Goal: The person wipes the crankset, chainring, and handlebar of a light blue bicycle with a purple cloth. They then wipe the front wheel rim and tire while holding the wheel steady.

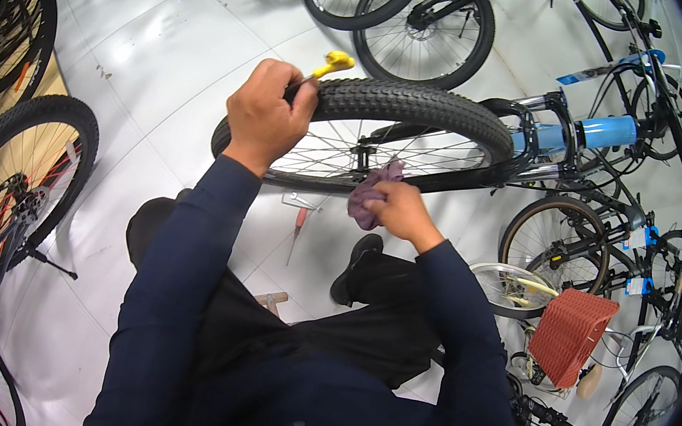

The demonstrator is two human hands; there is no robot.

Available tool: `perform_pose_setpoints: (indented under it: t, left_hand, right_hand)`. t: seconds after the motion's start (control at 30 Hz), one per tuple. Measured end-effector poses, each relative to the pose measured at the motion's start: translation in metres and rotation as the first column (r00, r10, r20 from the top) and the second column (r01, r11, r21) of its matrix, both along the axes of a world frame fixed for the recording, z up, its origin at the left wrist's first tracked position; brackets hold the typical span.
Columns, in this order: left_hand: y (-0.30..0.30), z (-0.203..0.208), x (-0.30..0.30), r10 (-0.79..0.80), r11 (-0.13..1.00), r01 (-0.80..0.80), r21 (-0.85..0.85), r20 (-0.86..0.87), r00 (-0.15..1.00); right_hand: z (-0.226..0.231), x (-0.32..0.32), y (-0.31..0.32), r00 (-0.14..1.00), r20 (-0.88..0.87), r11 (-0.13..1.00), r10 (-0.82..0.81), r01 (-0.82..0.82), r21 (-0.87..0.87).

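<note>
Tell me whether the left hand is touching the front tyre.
Touching. The head view shows the left hand wrapped over the knobby tyre, fingers pressed on its tread beside the yellow tyre lever.

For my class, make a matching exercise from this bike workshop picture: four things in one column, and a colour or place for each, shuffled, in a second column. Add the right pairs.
Things:
1. Tool in the left hand
2. Cloth in the right hand
3. Basket
4. Fork of the bike being worked on

Descriptions:
A. Light blue
B. Purple, held at the spokes
C. Yellow, at the top of the tyre
D. Red, to the person's right

Pairs: 1-C, 2-B, 3-D, 4-A
</note>
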State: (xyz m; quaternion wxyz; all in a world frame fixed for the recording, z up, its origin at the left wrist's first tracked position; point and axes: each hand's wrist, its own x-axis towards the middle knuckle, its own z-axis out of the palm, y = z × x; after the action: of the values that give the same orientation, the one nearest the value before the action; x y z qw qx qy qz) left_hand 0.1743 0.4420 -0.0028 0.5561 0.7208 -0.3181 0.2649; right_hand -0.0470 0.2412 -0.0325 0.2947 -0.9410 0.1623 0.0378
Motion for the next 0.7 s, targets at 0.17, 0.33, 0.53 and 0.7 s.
perform_pose_setpoints:
  t: [0.17,0.33,0.53,0.7]
  left_hand:
    - [0.004,0.000,0.007,-0.074,0.997,0.076,0.034,-0.056,0.996]
    - [0.011,0.001,0.015,-0.141,0.986,0.154,0.064,-0.171,0.975]
    - [0.017,0.004,0.025,-0.198,0.967,0.244,0.071,-0.390,0.899]
    - [0.022,-0.002,0.027,-0.204,0.971,0.237,0.042,-0.376,0.904]
  right_hand:
    - [-0.025,0.010,0.014,0.822,0.397,0.897,-0.409,0.442,0.010]
    - [-0.095,0.021,0.047,0.869,0.446,0.918,-0.216,0.336,-0.210]
    - [-0.129,0.008,0.092,0.940,-0.100,0.830,-0.325,0.334,0.446]
    - [-0.130,0.019,0.089,0.865,-0.242,0.267,-0.439,0.383,0.884]
